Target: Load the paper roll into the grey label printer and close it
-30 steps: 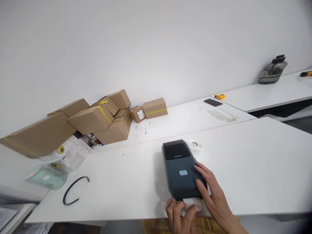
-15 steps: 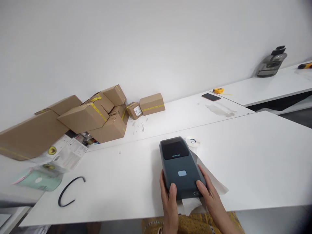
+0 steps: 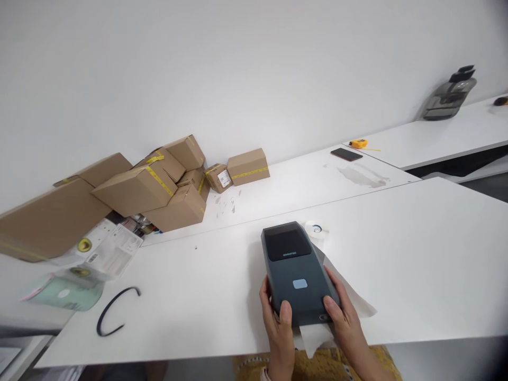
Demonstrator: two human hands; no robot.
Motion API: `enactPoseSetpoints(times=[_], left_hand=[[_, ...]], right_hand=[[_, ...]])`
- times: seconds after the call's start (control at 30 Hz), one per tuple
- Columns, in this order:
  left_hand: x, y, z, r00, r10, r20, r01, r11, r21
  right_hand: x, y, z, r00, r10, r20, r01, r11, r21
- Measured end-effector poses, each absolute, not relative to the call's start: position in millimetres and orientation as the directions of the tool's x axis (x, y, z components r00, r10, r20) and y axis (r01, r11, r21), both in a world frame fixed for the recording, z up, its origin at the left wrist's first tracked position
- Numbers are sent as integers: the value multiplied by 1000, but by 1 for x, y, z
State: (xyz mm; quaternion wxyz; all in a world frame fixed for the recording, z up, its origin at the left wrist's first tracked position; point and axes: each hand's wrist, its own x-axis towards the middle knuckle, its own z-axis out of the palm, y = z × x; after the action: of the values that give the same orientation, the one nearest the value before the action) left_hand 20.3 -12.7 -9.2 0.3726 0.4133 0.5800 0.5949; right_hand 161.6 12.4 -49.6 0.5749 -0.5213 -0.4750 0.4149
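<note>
A dark blue-grey label printer (image 3: 291,291) with a black top window and a pale blue button is gripped between my two hands near the front of the white table. My left hand (image 3: 278,323) wraps its left side, thumb on the near end. On the right side, my right hand (image 3: 345,317) holds it the same way, its thumb near the lower right corner. Below and to the right of the printer lies white paper (image 3: 351,293). Just behind it sits a roll of labels (image 3: 316,228), partly hidden.
Several cardboard boxes (image 3: 137,188) are piled at the back left. A mint pouch (image 3: 75,291) and a black curved band (image 3: 106,312) lie at the left. Farther back are a phone (image 3: 346,154), a yellow tape measure (image 3: 359,144) and a grey bottle (image 3: 448,98).
The view shifts slightly. Both hands keep hold of the printer, which sits a little farther right in the picture; otherwise things look the same.
</note>
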Motion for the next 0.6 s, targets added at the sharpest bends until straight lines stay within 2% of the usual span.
enactPoseSetpoints(times=[0.1,0.23,0.3,0.33,0.4,0.47,0.6], left_hand=[[17,-23,-10,-351,936,33,8,-32,999],[19,-52,-30,-564,825,-27,39,59,997],[23,-63,-39,-584,807,-91,-11,105,994],[27,-66,-41,-533,831,-160,-75,142,987],[35,-67,-37,-311,890,-332,-228,270,936],[45,-64,-25,-128,888,-442,-330,382,863],[59,-65,-1,-147,904,-401,-403,315,859]], right_hand=[[162,10,-40,192,962,195,62,187,-980],[161,7,-27,148,940,308,127,291,-948],[161,8,-25,131,932,338,147,319,-936],[162,8,-25,125,928,352,155,332,-930],[163,10,-26,116,918,379,173,357,-918],[166,11,-27,99,912,398,187,376,-908],[168,12,-30,73,905,419,198,398,-896]])
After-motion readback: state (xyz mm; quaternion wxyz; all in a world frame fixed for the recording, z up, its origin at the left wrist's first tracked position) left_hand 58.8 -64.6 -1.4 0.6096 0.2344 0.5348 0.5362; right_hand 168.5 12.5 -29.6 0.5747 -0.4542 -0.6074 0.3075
